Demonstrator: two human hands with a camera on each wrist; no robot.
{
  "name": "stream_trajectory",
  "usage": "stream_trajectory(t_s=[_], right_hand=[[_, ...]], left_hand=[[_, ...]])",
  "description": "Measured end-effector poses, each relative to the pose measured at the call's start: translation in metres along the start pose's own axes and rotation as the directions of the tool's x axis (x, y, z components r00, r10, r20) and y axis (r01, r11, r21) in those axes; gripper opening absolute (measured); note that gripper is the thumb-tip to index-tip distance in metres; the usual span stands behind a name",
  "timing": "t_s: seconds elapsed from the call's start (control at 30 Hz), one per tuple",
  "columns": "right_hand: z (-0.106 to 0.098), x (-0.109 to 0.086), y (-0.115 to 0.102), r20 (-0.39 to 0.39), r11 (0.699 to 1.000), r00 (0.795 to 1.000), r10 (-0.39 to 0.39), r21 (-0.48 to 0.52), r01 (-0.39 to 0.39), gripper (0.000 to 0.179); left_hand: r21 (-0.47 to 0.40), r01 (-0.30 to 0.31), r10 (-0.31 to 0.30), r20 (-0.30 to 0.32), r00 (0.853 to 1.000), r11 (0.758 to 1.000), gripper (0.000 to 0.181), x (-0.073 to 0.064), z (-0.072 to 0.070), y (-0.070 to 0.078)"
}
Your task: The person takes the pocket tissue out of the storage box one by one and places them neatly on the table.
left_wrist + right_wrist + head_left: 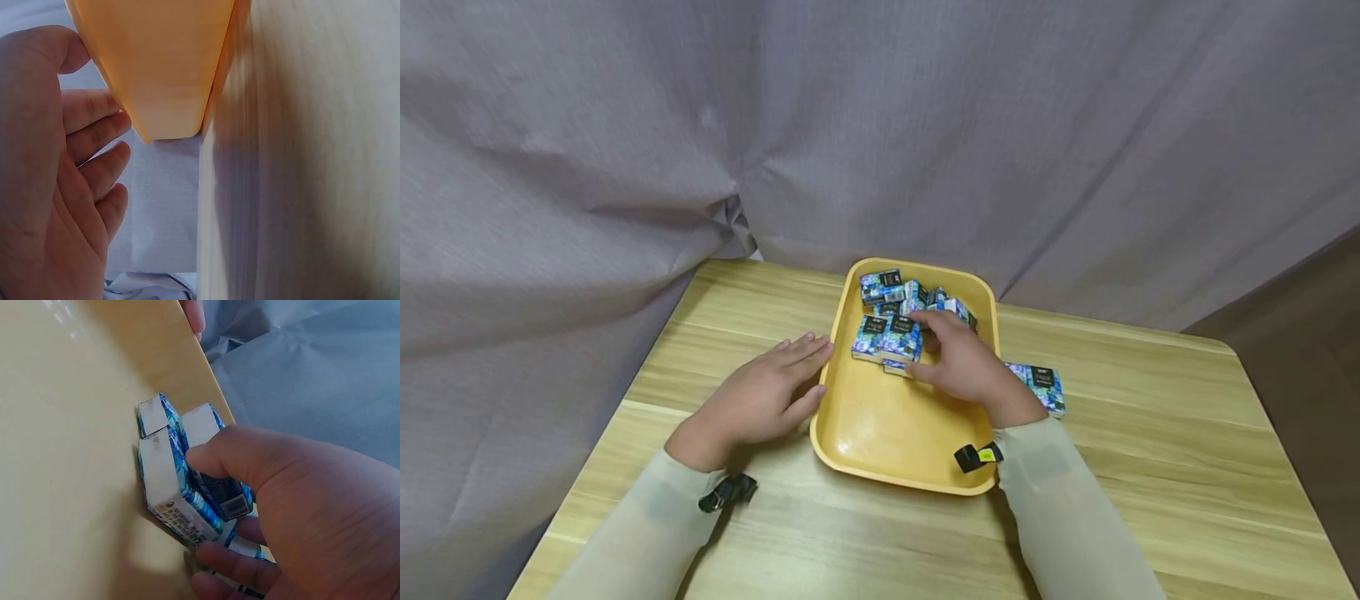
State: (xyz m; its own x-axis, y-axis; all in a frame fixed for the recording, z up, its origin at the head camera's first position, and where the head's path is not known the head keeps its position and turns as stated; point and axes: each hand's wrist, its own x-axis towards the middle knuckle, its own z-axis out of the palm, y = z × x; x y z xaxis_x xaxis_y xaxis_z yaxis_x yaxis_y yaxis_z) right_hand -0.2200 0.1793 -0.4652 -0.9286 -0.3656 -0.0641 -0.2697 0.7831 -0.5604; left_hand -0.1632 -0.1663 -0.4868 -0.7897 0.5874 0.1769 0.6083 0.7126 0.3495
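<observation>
My right hand reaches into the yellow tray and pinches a blue floral tissue pack, thumb at its near end and fingers at its far end. In the right wrist view, the thumb lies against that pack, and the other fingers curve below its barcode side. Another tissue pack sits right beside it, with part of one more showing underneath. My left hand rests with its fingers extended against the tray's left rim, holding nothing; the left wrist view shows fingertips right at the rim.
Several more tissue packs lie piled in the tray's far end. Outside the tray, more packs lie on the wooden table, partly hidden by my right forearm. A grey curtain hangs behind the table's far edge.
</observation>
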Motion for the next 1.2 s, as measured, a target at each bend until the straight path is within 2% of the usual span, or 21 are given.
stream_trajectory(t_s=[0.4,1.2], right_hand=[[0.0029,0.0031,0.0009,0.016,0.999,1.0,0.026,0.037,-0.027,0.089],[0.0041,0.0009,-0.0026,0.016,0.999,1.0,0.015,0.046,-0.015,0.093]], left_hand=[[-0.016,-0.005,0.005,-0.025,1.0,1.0,0.065,-0.0012,-0.0006,0.0016],[0.008,0.01,-0.01,-0.001,1.0,1.0,0.065,-0.0038,0.0014,-0.0022]])
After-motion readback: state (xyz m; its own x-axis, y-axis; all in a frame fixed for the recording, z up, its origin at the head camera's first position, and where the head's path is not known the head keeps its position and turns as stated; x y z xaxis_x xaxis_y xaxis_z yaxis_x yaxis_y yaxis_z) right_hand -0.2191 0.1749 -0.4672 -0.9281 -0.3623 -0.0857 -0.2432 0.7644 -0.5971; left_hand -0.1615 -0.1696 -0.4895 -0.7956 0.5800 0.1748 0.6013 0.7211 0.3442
